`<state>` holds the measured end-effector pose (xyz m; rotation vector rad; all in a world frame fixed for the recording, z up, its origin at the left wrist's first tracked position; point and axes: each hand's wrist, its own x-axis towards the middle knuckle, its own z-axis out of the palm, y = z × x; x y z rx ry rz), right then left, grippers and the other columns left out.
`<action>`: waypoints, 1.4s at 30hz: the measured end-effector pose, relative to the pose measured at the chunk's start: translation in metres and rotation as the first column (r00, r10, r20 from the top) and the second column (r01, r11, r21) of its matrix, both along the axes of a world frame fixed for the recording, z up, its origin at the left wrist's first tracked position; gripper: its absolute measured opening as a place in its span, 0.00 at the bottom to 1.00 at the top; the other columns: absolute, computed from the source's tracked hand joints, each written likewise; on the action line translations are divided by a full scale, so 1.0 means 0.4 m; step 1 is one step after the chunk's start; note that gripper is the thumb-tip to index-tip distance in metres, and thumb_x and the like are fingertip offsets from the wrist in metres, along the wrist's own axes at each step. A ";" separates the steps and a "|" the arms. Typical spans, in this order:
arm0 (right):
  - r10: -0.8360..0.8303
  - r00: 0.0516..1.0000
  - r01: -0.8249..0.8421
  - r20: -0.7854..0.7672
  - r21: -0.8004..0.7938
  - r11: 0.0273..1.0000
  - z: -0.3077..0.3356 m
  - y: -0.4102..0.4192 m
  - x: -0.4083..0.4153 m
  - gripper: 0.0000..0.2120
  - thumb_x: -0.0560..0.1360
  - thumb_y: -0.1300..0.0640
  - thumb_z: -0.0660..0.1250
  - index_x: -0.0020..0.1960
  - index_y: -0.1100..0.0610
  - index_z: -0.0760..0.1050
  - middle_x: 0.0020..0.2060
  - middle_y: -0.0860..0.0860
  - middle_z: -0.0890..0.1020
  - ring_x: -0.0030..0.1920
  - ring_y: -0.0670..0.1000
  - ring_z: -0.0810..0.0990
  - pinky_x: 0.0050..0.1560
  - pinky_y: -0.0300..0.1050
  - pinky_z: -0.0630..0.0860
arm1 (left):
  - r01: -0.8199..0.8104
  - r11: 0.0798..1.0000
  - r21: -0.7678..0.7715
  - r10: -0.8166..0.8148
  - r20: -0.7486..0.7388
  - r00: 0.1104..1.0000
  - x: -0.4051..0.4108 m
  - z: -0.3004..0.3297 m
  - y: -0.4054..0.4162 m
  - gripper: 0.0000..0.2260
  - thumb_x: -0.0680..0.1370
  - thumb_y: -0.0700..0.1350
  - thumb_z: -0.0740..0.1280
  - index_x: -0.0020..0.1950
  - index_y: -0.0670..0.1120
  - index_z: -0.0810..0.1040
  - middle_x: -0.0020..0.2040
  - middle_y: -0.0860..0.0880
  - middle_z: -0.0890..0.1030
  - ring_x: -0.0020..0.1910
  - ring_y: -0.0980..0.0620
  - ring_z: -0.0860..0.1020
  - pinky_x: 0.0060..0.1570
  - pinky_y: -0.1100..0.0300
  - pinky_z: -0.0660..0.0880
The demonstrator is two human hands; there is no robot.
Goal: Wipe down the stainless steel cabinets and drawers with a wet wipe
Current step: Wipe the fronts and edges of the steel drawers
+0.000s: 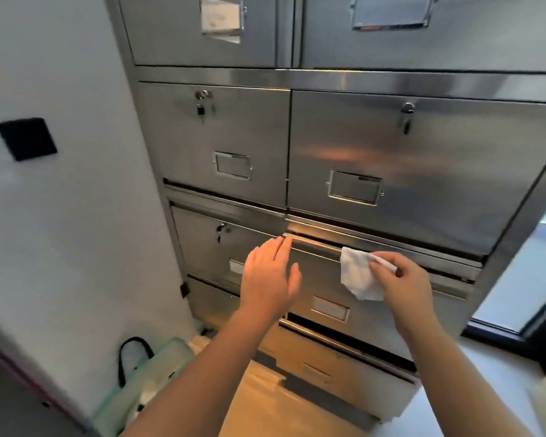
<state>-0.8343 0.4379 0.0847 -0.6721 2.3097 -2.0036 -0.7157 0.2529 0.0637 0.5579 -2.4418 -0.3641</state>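
Partly hidden behind the left hand [270,277], a drawer label is blurred and unreadable. That hand's fingers lie straight, tips at the slightly open drawer's top lip [316,247], holding nothing. Right hand [404,283] pinches a crumpled white wet wipe [358,275] against the brushed stainless steel cabinet [454,171], just beside that lip.

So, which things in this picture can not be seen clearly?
- Label cards on the drawers: head view, text too blurred to read.
- Left drawer label: partly hidden behind the left hand.
- Wet wipe: partly covered by the right hand fingers.
- Top cabinet doors: cut off by the upper edge.
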 end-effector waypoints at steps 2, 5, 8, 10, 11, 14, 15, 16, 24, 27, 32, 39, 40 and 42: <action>0.001 1.000 -0.001 0.018 0.002 1.000 0.015 -0.054 0.017 0.08 0.77 0.58 0.68 0.46 0.46 0.79 0.43 0.44 0.80 0.45 0.46 0.77 0.36 0.40 0.76 | -0.007 1.000 0.018 0.007 -0.012 1.000 0.012 0.011 -0.043 0.24 0.82 0.53 0.59 0.77 0.49 0.65 0.75 0.50 0.69 0.75 0.52 0.64 0.75 0.52 0.60; 0.000 1.000 0.000 0.017 0.005 1.000 0.030 -0.131 0.021 0.06 0.77 0.58 0.68 0.48 0.48 0.80 0.43 0.45 0.79 0.45 0.47 0.76 0.35 0.40 0.75 | -0.009 1.000 0.022 0.010 -0.031 0.999 0.010 0.029 -0.108 0.24 0.81 0.54 0.60 0.77 0.50 0.64 0.75 0.51 0.68 0.75 0.51 0.64 0.74 0.52 0.60; -0.010 1.000 0.010 -0.003 0.033 0.999 0.042 -0.202 0.000 0.05 0.77 0.58 0.68 0.50 0.50 0.80 0.45 0.46 0.80 0.46 0.46 0.76 0.36 0.38 0.73 | -0.009 1.000 0.001 0.009 -0.037 0.999 -0.015 0.050 -0.175 0.25 0.81 0.54 0.59 0.78 0.50 0.63 0.76 0.51 0.67 0.76 0.51 0.63 0.74 0.54 0.57; -0.013 1.000 0.013 -0.019 0.037 0.999 0.051 -0.248 -0.023 0.05 0.77 0.58 0.68 0.50 0.50 0.79 0.45 0.46 0.80 0.46 0.46 0.77 0.38 0.39 0.74 | -0.004 1.000 -0.020 0.003 -0.041 0.999 -0.042 0.067 -0.217 0.25 0.81 0.54 0.59 0.78 0.50 0.62 0.76 0.51 0.66 0.76 0.51 0.63 0.74 0.54 0.57; -0.010 1.000 0.010 -0.026 0.029 1.000 0.056 -0.272 -0.037 0.05 0.78 0.58 0.67 0.50 0.50 0.79 0.44 0.46 0.80 0.46 0.46 0.77 0.39 0.40 0.74 | 0.003 0.999 -0.033 -0.005 -0.044 0.999 -0.058 0.078 -0.241 0.25 0.81 0.54 0.59 0.78 0.49 0.63 0.76 0.50 0.67 0.75 0.50 0.63 0.74 0.53 0.58; -0.024 0.998 0.024 -0.059 -0.012 1.000 0.081 -0.348 -0.084 0.09 0.77 0.59 0.67 0.46 0.45 0.79 0.43 0.44 0.81 0.45 0.46 0.77 0.40 0.42 0.76 | 0.028 0.995 -0.096 -0.034 -0.064 0.997 -0.117 0.117 -0.317 0.25 0.81 0.51 0.60 0.77 0.46 0.64 0.75 0.47 0.68 0.75 0.48 0.65 0.74 0.50 0.61; -0.031 0.997 0.029 -0.070 -0.031 0.999 0.092 -0.369 -0.097 0.11 0.77 0.59 0.67 0.44 0.43 0.79 0.42 0.43 0.81 0.44 0.45 0.77 0.40 0.42 0.75 | 0.035 0.992 -0.119 -0.043 -0.069 0.997 -0.136 0.131 -0.338 0.25 0.81 0.50 0.60 0.77 0.45 0.64 0.75 0.46 0.69 0.75 0.47 0.65 0.74 0.50 0.61; -0.037 0.996 0.033 -0.081 -0.050 0.998 0.105 -0.391 -0.111 0.12 0.77 0.60 0.67 0.43 0.43 0.79 0.42 0.43 0.81 0.43 0.44 0.77 0.40 0.41 0.75 | 0.040 0.989 -0.141 -0.051 -0.074 0.996 -0.157 0.147 -0.360 0.25 0.81 0.50 0.61 0.77 0.44 0.64 0.75 0.45 0.69 0.75 0.47 0.65 0.74 0.50 0.61; -0.118 0.986 0.095 -0.116 -0.186 0.978 0.255 -0.564 -0.233 0.07 0.77 0.58 0.67 0.47 0.47 0.81 0.42 0.45 0.83 0.44 0.45 0.79 0.40 0.42 0.74 | 0.085 0.976 -0.200 -0.116 -0.150 0.982 -0.310 0.279 -0.527 0.24 0.81 0.49 0.61 0.77 0.44 0.65 0.74 0.44 0.69 0.74 0.47 0.65 0.73 0.50 0.61; -0.155 0.981 0.128 -0.120 -0.206 0.970 0.288 -0.620 -0.258 0.05 0.77 0.57 0.68 0.49 0.48 0.81 0.44 0.46 0.82 0.45 0.45 0.79 0.38 0.39 0.73 | 0.082 0.979 -0.185 -0.118 -0.194 0.974 -0.341 0.303 -0.586 0.24 0.81 0.48 0.62 0.76 0.44 0.66 0.74 0.44 0.70 0.74 0.46 0.66 0.72 0.49 0.62; -0.209 0.971 0.184 -0.115 -0.198 0.963 0.306 -0.698 -0.272 0.05 0.78 0.57 0.68 0.51 0.50 0.81 0.44 0.45 0.82 0.45 0.44 0.79 0.36 0.37 0.72 | 0.115 0.981 -0.159 -0.147 -0.210 0.967 -0.393 0.321 -0.660 0.24 0.82 0.50 0.60 0.77 0.46 0.64 0.76 0.46 0.67 0.75 0.48 0.63 0.74 0.50 0.59; -0.363 0.923 0.315 -0.130 -0.288 0.904 0.359 -0.749 -0.280 0.05 0.77 0.58 0.68 0.49 0.48 0.80 0.43 0.44 0.82 0.44 0.43 0.79 0.34 0.33 0.73 | 0.235 0.947 -0.219 -0.289 -0.260 0.922 -0.452 0.385 -0.722 0.24 0.81 0.49 0.61 0.76 0.45 0.66 0.75 0.45 0.68 0.75 0.47 0.64 0.74 0.50 0.60; -0.387 0.913 0.332 -0.127 -0.316 0.889 0.377 -0.757 -0.281 0.06 0.77 0.59 0.67 0.49 0.49 0.79 0.42 0.45 0.82 0.43 0.43 0.78 0.32 0.30 0.73 | 0.247 0.941 -0.231 -0.307 -0.275 0.911 -0.459 0.401 -0.731 0.24 0.81 0.49 0.62 0.76 0.45 0.66 0.75 0.45 0.68 0.75 0.46 0.65 0.74 0.50 0.60; -0.436 0.893 0.369 -0.113 -0.372 0.852 0.424 -0.774 -0.285 0.06 0.77 0.62 0.67 0.49 0.53 0.79 0.41 0.47 0.81 0.41 0.45 0.78 0.33 0.30 0.73 | 0.270 0.927 -0.260 -0.346 -0.313 0.885 -0.471 0.445 -0.749 0.24 0.80 0.47 0.64 0.75 0.42 0.69 0.73 0.43 0.70 0.73 0.44 0.67 0.73 0.49 0.61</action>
